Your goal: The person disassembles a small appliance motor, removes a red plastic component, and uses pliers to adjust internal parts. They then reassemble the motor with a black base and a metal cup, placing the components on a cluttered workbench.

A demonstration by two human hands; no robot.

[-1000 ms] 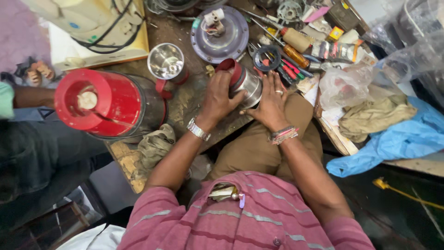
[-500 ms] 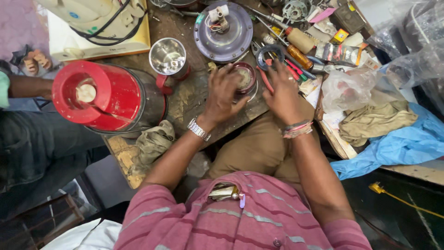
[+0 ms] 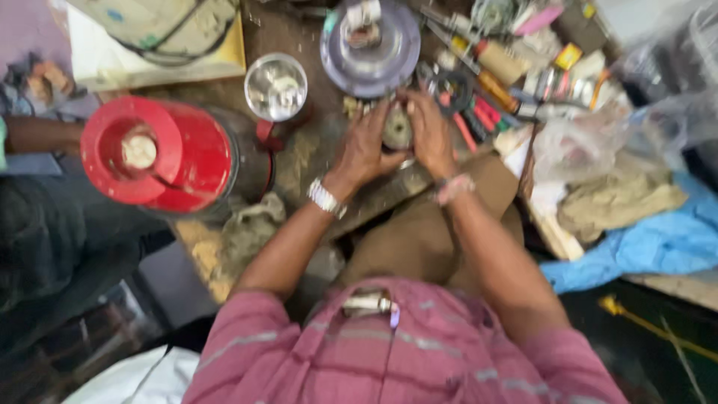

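From the head view, the left hand (image 3: 364, 146) and the right hand (image 3: 431, 135) were wrapped around a small round part (image 3: 397, 129), one on each side. It sat right between the palms, equally near to both, its flat face turned up. It looked like dull grey metal, but the picture was blurry. Just past the fingers lay a round grey disc (image 3: 372, 46). Off to the left of the left hand stood a shiny cup (image 3: 276, 86) and a big red jar (image 3: 161, 153) on the dusty bench (image 3: 299, 161).

Small round metal part (image 3: 397, 129), dull grey, blurred, upright between both hands (image 3: 400, 138), clasped just below purple disc (image 3: 370, 49) on tabletop (image 3: 299, 157).
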